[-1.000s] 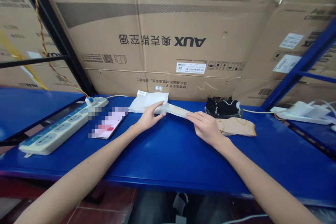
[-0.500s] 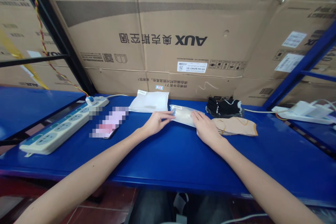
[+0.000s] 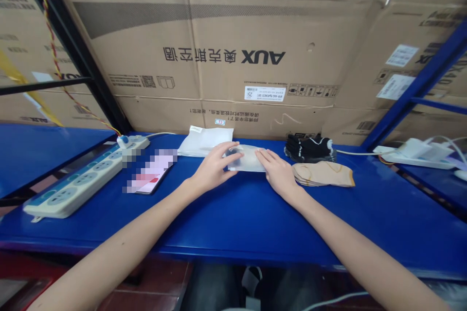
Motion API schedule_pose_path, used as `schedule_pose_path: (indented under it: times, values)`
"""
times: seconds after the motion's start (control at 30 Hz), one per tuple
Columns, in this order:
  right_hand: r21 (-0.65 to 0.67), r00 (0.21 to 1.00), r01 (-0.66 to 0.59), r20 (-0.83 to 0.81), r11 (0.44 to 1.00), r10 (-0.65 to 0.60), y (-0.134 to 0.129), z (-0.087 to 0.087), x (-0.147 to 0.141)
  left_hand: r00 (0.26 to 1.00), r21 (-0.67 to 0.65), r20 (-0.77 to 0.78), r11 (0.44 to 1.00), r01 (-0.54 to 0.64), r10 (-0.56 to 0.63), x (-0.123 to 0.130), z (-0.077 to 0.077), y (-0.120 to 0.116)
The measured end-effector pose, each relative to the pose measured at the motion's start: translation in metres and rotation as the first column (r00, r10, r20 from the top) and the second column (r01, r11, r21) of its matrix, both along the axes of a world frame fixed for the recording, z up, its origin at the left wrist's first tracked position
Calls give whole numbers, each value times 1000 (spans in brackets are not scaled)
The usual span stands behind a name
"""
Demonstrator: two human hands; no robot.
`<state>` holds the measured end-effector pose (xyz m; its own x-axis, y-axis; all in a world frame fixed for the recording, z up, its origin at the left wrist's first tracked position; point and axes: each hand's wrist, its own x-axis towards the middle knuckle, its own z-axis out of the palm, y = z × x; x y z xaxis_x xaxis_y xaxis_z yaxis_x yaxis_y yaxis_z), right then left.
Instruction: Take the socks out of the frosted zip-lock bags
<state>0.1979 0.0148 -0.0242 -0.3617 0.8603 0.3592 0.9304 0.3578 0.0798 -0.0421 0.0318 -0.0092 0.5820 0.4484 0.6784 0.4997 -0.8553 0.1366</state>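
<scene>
A small translucent plastic packet (image 3: 248,159) with pale contents lies on the blue table between my hands. My left hand (image 3: 215,165) is at the packet's left end, its fingers spread and touching the edge. Across the right end of the packet rest the outstretched fingers of my right hand (image 3: 279,172); its thumb is hidden. A larger white packet (image 3: 206,142) with a small label lies just behind my left hand. To the right of my right hand are a folded pair of beige gloves (image 3: 324,174) and, behind them, black gloves (image 3: 310,148).
A long power strip (image 3: 87,175) with a plug in it lies on the left of the blue table (image 3: 233,223), beside a phone (image 3: 153,172). A large cardboard box (image 3: 219,19) stands behind. Another power strip (image 3: 419,155) with chargers is at the right.
The packet has shifted left and turned straighter. My left hand has gone from pinching its corner to spread fingers at its end. My right hand has moved slightly left with it.
</scene>
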Motion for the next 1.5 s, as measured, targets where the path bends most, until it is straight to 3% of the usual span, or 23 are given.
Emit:
schedule_pose_path:
  times: [0.1,0.23,0.33,0.43,0.63,0.77,0.93,1.1,1.23,1.5]
  values:
    - [-108,991,-128,18,986,131,5,-4,3,982,-163,-184,987,3,-33,-13,-1,11]
    - [-157,973,-229,-20,960,229,10,-10,11,962,-267,-250,963,41,-110,-23,-5,21]
    - [-130,969,-247,-45,960,243,10,-12,13,955,-260,-278,965,28,-103,-23,-6,22]
    - [-8,945,-313,-101,950,311,2,-7,9,959,-243,-274,970,-1,-68,-18,-7,19]
    - [221,851,-473,-137,853,508,-17,5,-8,982,-165,-187,984,-63,31,-1,-13,10]
    - [188,883,-421,-140,887,449,-13,-2,-7,981,-179,-193,983,-41,5,-1,-11,8]
    - [182,893,-322,-266,929,362,-4,-8,4,971,-153,-236,988,8,-45,-11,-13,14]
    - [136,868,-385,-284,913,408,-6,-3,7,963,-164,-260,986,24,-67,-15,-17,21]
    - [203,818,-454,-292,868,496,-10,1,3,964,-174,-257,984,25,-69,-13,-19,21]
    - [332,761,-572,-125,750,636,-16,-3,-11,967,-27,-247,997,-68,60,-2,-26,13]
